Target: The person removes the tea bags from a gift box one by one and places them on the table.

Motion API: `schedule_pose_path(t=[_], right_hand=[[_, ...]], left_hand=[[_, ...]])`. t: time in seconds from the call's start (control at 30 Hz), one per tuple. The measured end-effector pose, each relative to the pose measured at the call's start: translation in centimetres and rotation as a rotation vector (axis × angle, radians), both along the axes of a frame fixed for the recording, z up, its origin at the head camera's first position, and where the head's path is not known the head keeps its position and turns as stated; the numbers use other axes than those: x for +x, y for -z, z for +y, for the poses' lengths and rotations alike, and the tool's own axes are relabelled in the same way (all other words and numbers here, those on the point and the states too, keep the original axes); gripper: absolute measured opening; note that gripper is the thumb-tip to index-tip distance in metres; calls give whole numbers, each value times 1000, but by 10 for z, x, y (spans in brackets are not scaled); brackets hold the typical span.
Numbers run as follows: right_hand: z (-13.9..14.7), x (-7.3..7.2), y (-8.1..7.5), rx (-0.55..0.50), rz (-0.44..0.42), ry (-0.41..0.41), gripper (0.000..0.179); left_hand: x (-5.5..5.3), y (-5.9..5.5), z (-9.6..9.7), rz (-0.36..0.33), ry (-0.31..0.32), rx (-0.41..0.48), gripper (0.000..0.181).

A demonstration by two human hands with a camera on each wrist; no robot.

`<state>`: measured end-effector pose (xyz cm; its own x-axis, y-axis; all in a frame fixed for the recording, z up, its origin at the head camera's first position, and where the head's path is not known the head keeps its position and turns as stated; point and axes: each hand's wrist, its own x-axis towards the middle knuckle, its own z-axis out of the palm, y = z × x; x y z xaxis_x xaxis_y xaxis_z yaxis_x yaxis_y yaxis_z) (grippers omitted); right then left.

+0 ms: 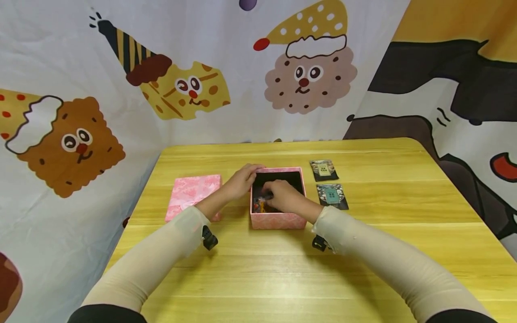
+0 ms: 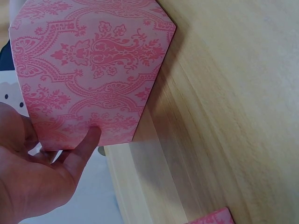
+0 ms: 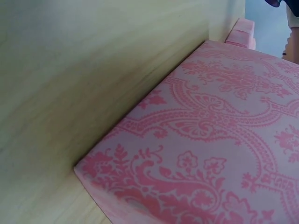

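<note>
A pink patterned box (image 1: 278, 220) with a dark interior stands uncovered on the table. My left hand (image 1: 241, 180) grips its far left corner; in the left wrist view the thumb (image 2: 88, 142) lies against the outer wall and the other fingers go behind the edge. Into the box reaches my right hand (image 1: 284, 196), fingers bent downward beside a small colourful packet (image 1: 259, 205) at the near left inside. I cannot tell whether those fingertips hold anything. In the right wrist view only the box's outer wall (image 3: 201, 121) fills the foreground, the hand being hidden.
Left of the box lies a pink lid (image 1: 191, 190), partly behind the left forearm. Two small printed packets lie to the right, a yellow-labelled one (image 1: 324, 170) farther back and a green-labelled one (image 1: 332, 196) nearer. A cartoon-printed cloth (image 1: 242, 121) hangs behind the wooden table (image 1: 258, 273).
</note>
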<state>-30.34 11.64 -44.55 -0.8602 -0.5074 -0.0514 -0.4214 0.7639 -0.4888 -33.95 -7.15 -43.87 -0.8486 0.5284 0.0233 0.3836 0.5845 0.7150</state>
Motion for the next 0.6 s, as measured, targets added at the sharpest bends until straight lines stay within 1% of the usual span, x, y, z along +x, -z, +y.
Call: schedule_pose_path(t=[0.13,0.2,0.3,0.43,0.53,0.6], right_hand=[[0,1,-2,-29,-4,45,33],[0,0,-2,-49,-29,61,35],[1,-2,-2,-74,-100,74,38],[2,-3,-3,-82,-189,49,41],[3,-3,-5,-78,-224,13,44],[3,-3,-5,-83,-239,3,46]], left_hand=[[-1,1,0,-7,-9,-3,39],[-1,2,0,-2,-6,-2,39],[-1,1,0,7,-5,0,40],[-1,1,0,16,-12,9,40],[-1,2,0,25,-11,18,39],[-1,3,0,23,-7,24,39]])
